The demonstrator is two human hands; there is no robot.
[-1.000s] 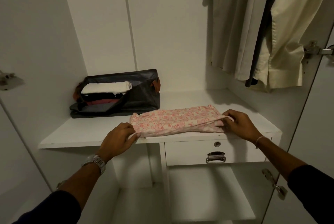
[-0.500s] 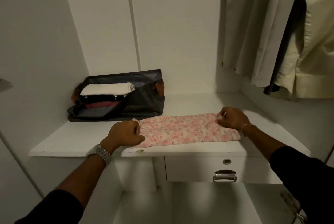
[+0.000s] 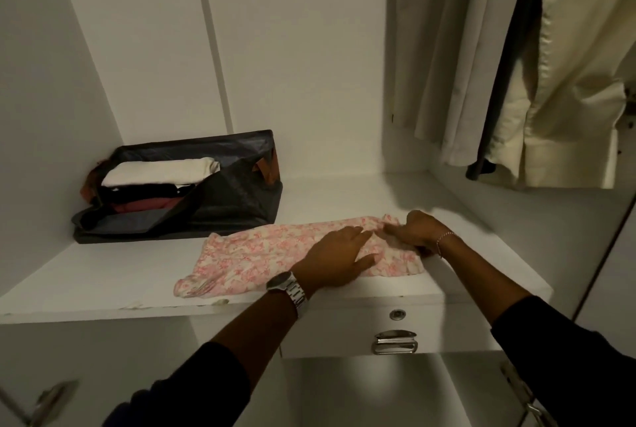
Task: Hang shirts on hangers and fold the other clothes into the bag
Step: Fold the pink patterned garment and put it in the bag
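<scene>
Head view: your left hand (image 3: 339, 258) flat, fingers straight, pressing pink floral garment (image 3: 261, 254) mid-cloth. Your right hand (image 3: 414, 232) blurred, fingers curled, bunching garment's right end. Garment on shelf (image 3: 103, 275), near edge, left corner loose. Bag (image 3: 220, 192) far left, stacked clothes inside. Risk: fold slips crooked if press lifts; loose corner could slide off near edge.

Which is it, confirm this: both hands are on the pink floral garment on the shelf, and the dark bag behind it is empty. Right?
Not quite. The head view shows the dark bag already holds folded clothes, white on top. The rest stands: the left hand and right hand are on the pink floral garment on the shelf.
</scene>
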